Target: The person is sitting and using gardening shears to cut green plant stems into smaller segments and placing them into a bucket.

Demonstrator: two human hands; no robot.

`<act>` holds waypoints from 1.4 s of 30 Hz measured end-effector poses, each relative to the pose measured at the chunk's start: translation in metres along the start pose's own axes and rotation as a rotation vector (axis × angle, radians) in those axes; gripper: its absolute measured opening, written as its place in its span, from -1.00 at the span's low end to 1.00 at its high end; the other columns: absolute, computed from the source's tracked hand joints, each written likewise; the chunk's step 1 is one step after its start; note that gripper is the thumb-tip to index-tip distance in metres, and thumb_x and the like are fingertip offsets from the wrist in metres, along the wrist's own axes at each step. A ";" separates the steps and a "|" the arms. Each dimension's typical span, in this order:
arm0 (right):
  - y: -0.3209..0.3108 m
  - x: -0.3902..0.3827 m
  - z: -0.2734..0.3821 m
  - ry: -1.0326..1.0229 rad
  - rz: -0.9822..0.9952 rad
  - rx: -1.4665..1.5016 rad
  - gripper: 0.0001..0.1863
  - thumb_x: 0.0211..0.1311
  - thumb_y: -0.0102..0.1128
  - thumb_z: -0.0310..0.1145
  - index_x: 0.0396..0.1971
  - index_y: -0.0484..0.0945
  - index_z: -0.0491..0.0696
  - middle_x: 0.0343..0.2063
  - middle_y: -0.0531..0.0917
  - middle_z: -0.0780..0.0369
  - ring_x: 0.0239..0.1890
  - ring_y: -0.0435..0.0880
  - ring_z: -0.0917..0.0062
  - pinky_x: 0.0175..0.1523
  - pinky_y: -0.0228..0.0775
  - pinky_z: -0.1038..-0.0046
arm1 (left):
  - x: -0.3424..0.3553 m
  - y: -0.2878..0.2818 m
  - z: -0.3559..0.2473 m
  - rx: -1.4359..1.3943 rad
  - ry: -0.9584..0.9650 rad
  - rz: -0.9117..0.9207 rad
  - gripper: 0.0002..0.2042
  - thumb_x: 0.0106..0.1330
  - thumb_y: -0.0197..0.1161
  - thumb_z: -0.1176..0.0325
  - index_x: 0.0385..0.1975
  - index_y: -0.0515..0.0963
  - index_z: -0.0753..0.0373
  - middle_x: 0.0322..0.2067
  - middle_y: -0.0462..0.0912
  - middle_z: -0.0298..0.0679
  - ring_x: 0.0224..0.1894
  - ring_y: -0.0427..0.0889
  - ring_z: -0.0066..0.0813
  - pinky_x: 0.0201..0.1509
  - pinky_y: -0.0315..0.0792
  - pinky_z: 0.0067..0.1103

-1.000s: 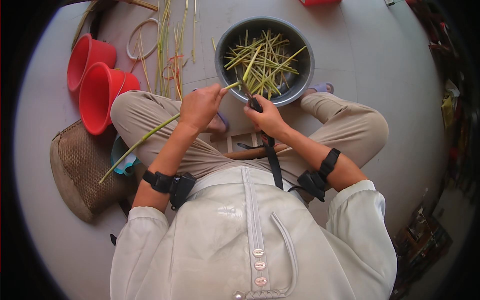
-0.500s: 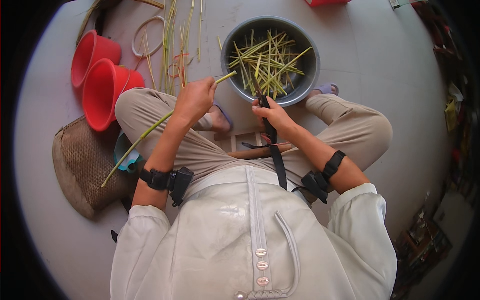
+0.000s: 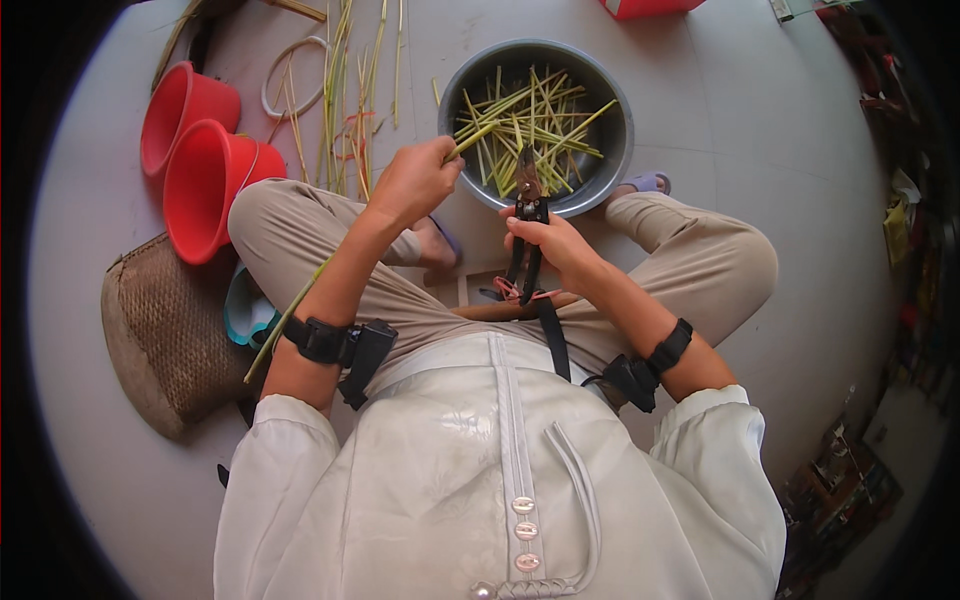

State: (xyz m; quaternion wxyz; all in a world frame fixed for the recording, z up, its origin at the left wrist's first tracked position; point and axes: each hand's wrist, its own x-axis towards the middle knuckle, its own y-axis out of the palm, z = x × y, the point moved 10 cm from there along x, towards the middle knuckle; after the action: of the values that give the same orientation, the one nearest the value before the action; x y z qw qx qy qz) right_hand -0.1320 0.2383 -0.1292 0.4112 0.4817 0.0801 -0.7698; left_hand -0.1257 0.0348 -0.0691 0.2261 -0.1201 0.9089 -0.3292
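My left hand [image 3: 415,182] is closed round a long green stalk [image 3: 290,320]. One end of the stalk sticks out past my fingers over the near left rim of a grey metal basin [image 3: 628,130]; the other end trails back along my left forearm. In my right hand [image 3: 553,240] is a pair of black-handled pruning shears [image 3: 529,190], its handles spread apart and its blades pointing away from me over the basin's near edge. The blades are apart from the held stalk. Many short cut stalks [image 3: 545,120] lie crisscrossed inside the basin.
Two red buckets [image 3: 215,190] lie tipped at the left, above a woven basket [image 3: 165,335]. Long loose stalks [image 3: 335,100] and a pale ring [image 3: 270,85] are on the floor at the far left. My bent knees flank the basin's near side. Cluttered goods line the right edge.
My left hand has moved right and slid the stalk further over the basin. The shears in my right hand have turned more upright and their handles have spread.
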 end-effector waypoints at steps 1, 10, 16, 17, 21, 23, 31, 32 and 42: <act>-0.001 -0.004 0.000 0.009 0.014 0.055 -0.62 0.31 0.17 -0.19 0.08 0.48 0.02 -0.36 0.57 0.37 -0.34 0.50 0.71 -0.20 0.41 0.56 | -0.001 -0.002 -0.006 0.000 0.001 -0.002 -0.79 0.35 0.16 0.30 -0.29 0.56 0.35 -0.57 0.62 -0.14 -0.55 0.59 -0.43 -0.41 0.42 -0.49; 0.003 -0.005 0.019 -0.061 0.126 0.369 -0.80 0.41 0.08 -0.27 -0.16 0.51 -0.08 -0.40 0.57 0.31 -0.41 0.59 0.62 -0.18 0.62 0.48 | -0.056 0.058 -0.040 0.015 -0.045 0.423 -0.67 0.41 0.15 0.14 -0.28 0.58 0.34 -0.53 0.65 -0.23 -0.46 0.64 -0.55 -0.41 0.46 -0.56; 0.021 0.001 0.027 -0.041 0.245 0.622 -0.75 0.40 0.11 -0.20 -0.19 0.52 -0.11 -0.53 0.47 0.34 -0.49 0.50 0.66 -0.31 0.51 0.55 | -0.078 0.073 -0.025 -0.585 -0.176 0.508 -0.68 0.32 0.26 0.17 -0.18 0.60 0.34 -0.40 0.71 -0.18 -0.44 0.69 -0.49 -0.30 0.56 -0.54; 0.021 -0.004 0.031 -0.042 0.199 0.602 -0.72 0.39 0.14 -0.17 -0.22 0.51 -0.12 -0.57 0.45 0.35 -0.52 0.47 0.66 -0.37 0.45 0.58 | -0.074 0.071 -0.031 -0.557 -0.093 0.477 -0.72 0.37 0.23 0.24 -0.17 0.53 0.39 -0.38 0.65 -0.30 -0.39 0.59 -0.62 -0.38 0.45 -0.66; 0.014 0.007 0.029 -0.041 0.212 0.634 -0.71 0.39 0.14 -0.18 -0.23 0.49 -0.14 -0.55 0.45 0.33 -0.56 0.42 0.68 -0.41 0.41 0.61 | -0.071 0.065 -0.046 -0.399 -0.079 0.461 -0.69 0.37 0.19 0.22 -0.15 0.52 0.39 -0.38 0.66 -0.27 -0.37 0.62 -0.58 -0.35 0.49 -0.64; 0.013 0.010 0.027 -0.011 0.174 0.673 -0.70 0.39 0.13 -0.18 -0.22 0.46 -0.15 -0.52 0.47 0.30 -0.60 0.34 0.75 -0.52 0.32 0.68 | -0.073 0.067 -0.048 -0.561 -0.093 0.471 -0.67 0.36 0.16 0.18 -0.16 0.52 0.39 -0.41 0.66 -0.24 -0.36 0.64 -0.55 -0.30 0.53 -0.61; 0.018 -0.002 0.030 0.092 0.367 0.766 -0.67 0.43 0.04 -0.22 -0.10 0.46 -0.21 -0.17 0.60 0.14 -0.62 0.27 0.82 -0.67 0.09 0.77 | -0.074 0.058 -0.029 -0.350 -0.178 0.519 -0.62 0.36 0.13 0.11 -0.27 0.51 0.41 -0.51 0.60 -0.21 -0.47 0.60 -0.48 -0.33 0.52 -0.54; 0.019 -0.001 0.030 0.088 0.373 0.765 -0.67 0.43 0.04 -0.22 -0.10 0.46 -0.21 -0.17 0.60 0.14 -0.62 0.27 0.82 -0.67 0.09 0.77 | -0.072 0.059 -0.025 -0.346 -0.176 0.514 -0.62 0.36 0.13 0.11 -0.27 0.51 0.41 -0.51 0.60 -0.21 -0.47 0.60 -0.48 -0.33 0.52 -0.54; 0.048 -0.022 0.058 -0.150 0.460 0.774 -0.44 0.12 0.14 -0.30 0.17 0.33 -0.06 0.11 0.49 0.15 0.17 0.45 0.36 0.34 0.22 0.09 | -0.059 0.045 -0.025 -0.305 -0.143 0.285 -0.69 0.42 0.05 0.20 -0.24 0.55 0.39 -0.38 0.61 -0.05 -0.27 0.61 -0.21 -0.13 0.45 -0.39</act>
State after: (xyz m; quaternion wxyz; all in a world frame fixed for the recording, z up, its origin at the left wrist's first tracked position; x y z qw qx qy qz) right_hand -0.1330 0.1890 -0.0683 0.3658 0.5479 -0.3526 -0.6646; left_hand -0.0899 0.1034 -0.0619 0.3135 -0.0464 0.9376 -0.1430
